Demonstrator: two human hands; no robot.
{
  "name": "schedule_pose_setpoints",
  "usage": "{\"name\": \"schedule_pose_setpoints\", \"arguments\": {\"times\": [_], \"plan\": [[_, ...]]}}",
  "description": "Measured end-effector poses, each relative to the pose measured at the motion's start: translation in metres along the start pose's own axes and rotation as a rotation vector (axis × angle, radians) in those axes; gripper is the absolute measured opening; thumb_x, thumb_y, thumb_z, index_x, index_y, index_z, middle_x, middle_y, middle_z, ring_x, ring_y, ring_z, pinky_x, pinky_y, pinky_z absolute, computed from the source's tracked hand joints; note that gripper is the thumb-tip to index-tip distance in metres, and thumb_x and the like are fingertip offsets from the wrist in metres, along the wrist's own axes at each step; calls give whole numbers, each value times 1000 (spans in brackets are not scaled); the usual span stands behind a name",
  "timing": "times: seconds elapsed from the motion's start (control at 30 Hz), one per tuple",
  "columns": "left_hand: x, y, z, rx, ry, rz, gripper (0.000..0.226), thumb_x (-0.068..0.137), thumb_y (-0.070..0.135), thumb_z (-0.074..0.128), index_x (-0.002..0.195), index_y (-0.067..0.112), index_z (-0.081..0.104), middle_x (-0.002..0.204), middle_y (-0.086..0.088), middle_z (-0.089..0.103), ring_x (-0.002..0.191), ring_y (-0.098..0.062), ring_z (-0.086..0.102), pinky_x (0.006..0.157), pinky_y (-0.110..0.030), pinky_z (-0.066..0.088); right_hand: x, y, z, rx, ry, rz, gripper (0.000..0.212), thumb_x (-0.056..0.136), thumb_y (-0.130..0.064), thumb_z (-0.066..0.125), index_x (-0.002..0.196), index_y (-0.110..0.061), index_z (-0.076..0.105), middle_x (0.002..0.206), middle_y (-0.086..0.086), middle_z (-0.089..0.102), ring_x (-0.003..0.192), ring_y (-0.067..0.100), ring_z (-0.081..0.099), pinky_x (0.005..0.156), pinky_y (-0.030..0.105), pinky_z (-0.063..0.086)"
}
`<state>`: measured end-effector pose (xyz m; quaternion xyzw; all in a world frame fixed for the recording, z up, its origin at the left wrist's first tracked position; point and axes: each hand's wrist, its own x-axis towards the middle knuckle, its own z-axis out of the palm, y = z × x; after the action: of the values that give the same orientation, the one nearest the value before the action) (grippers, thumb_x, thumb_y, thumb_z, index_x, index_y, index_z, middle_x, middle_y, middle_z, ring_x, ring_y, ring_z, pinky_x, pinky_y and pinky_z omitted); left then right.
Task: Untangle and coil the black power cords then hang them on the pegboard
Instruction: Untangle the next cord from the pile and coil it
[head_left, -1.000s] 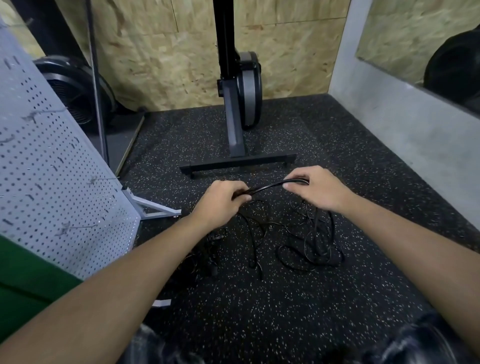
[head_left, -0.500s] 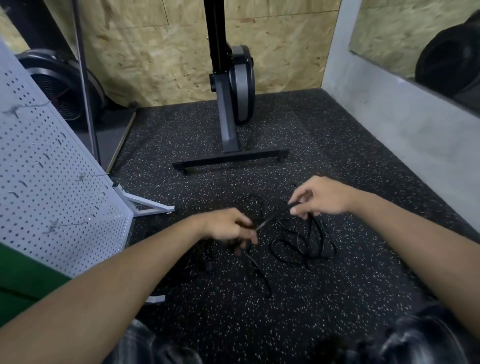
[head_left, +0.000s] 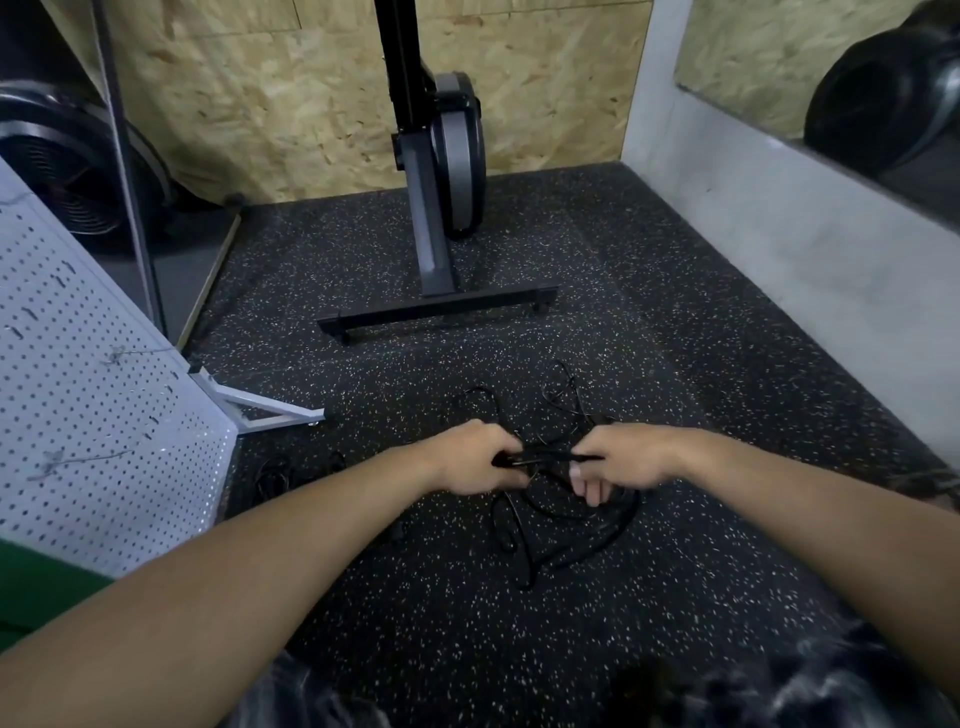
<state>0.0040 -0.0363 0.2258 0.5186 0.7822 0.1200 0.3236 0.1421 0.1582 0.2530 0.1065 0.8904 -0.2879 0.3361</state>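
Observation:
A tangle of black power cords (head_left: 566, 525) lies on the speckled black rubber floor in front of me. My left hand (head_left: 478, 462) grips a short stretch of cord, and my right hand (head_left: 618, 462) grips the same stretch a little to the right, so it runs taut between them just above the pile. More loops trail beyond the hands and hang below them. Another small heap of black cord (head_left: 291, 475) lies by the foot of the white pegboard (head_left: 98, 415), which leans at the left with thin hooks on it.
A dark rowing-machine stand (head_left: 441, 306) with a crossbar foot stands on the floor ahead. A fan (head_left: 67, 176) sits at the back left behind a metal post. A grey concrete wall (head_left: 810, 270) runs along the right. Chipboard covers the back wall.
Both hands have come closer together and nearer to me, low over the pile. The held stretch of cord is shorter and level now; the view has tilted further down.

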Motion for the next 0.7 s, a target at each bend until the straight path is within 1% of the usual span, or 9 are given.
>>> {"name": "schedule_pose_setpoints", "arguments": {"times": [0.1,0.17,0.27,0.37,0.43,0.5,0.57,0.6,0.7], "plan": [[22,-20,21,132,-43,-40,23,101,43,65,108,21,71,103,0,68,90,-16,57,83,-36,51,3,14,6,-30,-7,39,29,112,-28,47,111,-15,73,106,-3,79,101,14,72,87,25,53],[40,-21,33,145,-18,-32,20,99,39,67,104,21,72,103,0,67,96,-18,61,89,-40,55,8,26,9,-101,36,58,29,111,-30,48,108,-18,74,100,-8,75,92,10,68,76,18,47],[68,-12,47,66,-134,-97,20,95,35,72,110,22,76,106,2,70,99,-18,66,89,-37,57,18,43,15,-263,26,130,22,109,-32,51,102,-23,69,92,-8,58,73,8,53,64,23,40],[88,-9,64,-303,-386,-253,26,93,16,74,119,15,76,119,-4,74,102,-16,69,94,-38,60,29,57,21,-382,-44,217,20,108,-29,53,117,-23,71,108,2,56,77,13,53,72,30,42],[96,-13,76,-637,-441,-352,32,94,2,61,121,9,74,123,-9,76,103,-17,70,88,-38,61,39,63,23,-412,-85,228,23,107,-27,55,123,-21,70,108,2,54,80,13,53,70,29,43],[104,-23,81,-899,-325,-418,45,89,-4,45,119,11,75,114,-5,79,97,-16,71,69,-29,54,52,73,23,-417,-107,232,21,107,-25,57,121,-20,71,96,-4,55,77,11,54,67,26,45],[117,-37,82,-1098,-166,-444,55,81,-5,36,113,13,77,109,-2,80,101,-18,74,80,-34,49,65,87,23,-420,-117,243,19,106,-23,58,119,-22,72,97,-6,56,90,15,60,79,31,51],[128,-46,82,-1128,-88,-458,55,79,-5,36,110,11,78,110,-4,80,103,-19,76,85,-36,48,72,95,22,-429,-121,246,19,106,-24,59,120,-23,72,104,-4,57,98,17,61,85,33,51],[163,-73,80,-926,221,-551,38,90,-6,46,97,9,80,98,-6,80,86,-17,78,72,-29,54,89,112,19,-459,-122,235,27,106,-25,60,132,-22,68,121,3,60,106,19,59,89,31,45]]}}
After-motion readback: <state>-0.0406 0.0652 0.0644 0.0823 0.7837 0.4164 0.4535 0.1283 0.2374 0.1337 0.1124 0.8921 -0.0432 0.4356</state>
